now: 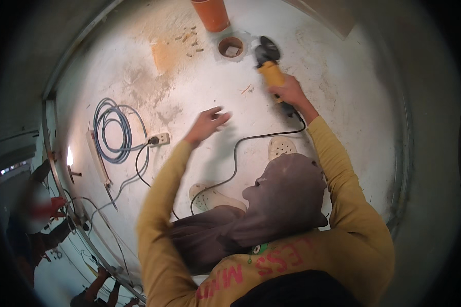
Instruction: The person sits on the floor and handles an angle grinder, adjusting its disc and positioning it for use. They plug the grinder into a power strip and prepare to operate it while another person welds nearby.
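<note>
My right hand (290, 92) is wrapped round the yellow body of an angle grinder (272, 74). The grinder's dark head and disc (269, 48) point away from me, just right of a round hole (231, 47) in the pale floor. A black cord (236, 153) runs from its rear end, curves past my shoes and leads toward a socket block (162, 139). My left hand (209, 125) hovers over the floor left of the grinder, fingers apart and holding nothing. Both hands look slightly blurred.
An orange bucket (211, 14) stands beyond the hole, with several small bits (189, 41) scattered nearby. A coiled blue-grey cable (112, 130) lies at left. My pale clogs (280, 146) are close below. Beyond a metal rail at far left, another person (33, 225) shows among loose cables.
</note>
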A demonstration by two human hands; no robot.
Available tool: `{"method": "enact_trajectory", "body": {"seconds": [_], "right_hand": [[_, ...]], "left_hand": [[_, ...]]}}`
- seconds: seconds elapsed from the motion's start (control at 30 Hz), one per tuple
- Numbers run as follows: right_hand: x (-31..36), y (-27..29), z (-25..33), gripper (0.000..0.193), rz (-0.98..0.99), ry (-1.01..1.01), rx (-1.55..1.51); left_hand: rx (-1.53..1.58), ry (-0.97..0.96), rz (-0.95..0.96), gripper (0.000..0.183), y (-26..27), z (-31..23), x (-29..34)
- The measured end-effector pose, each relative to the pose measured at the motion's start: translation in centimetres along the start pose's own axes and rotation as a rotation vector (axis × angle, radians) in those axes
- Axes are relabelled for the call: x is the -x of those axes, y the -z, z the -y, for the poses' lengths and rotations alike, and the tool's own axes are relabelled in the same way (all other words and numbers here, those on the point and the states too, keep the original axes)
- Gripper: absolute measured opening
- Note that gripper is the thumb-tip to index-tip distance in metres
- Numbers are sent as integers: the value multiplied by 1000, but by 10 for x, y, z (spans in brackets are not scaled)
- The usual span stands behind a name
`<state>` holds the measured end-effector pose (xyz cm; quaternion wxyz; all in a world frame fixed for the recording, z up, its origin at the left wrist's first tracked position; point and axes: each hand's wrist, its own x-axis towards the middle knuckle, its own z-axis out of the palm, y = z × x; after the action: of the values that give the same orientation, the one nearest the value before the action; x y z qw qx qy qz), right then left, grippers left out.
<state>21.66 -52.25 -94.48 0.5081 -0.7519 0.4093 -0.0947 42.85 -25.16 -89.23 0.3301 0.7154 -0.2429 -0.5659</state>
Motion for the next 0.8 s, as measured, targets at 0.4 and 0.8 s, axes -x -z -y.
{"method": "enact_trajectory", "body": {"seconds": [0.4, 0.8], "right_hand": [[66, -49, 133, 57, -86, 696, 247], [90, -107, 94, 43, 8, -390, -743]], "left_hand": [[1375, -524, -413, 37, -26, -42, -51], [1531, -499, -829, 22, -38, -39, -65]]}}
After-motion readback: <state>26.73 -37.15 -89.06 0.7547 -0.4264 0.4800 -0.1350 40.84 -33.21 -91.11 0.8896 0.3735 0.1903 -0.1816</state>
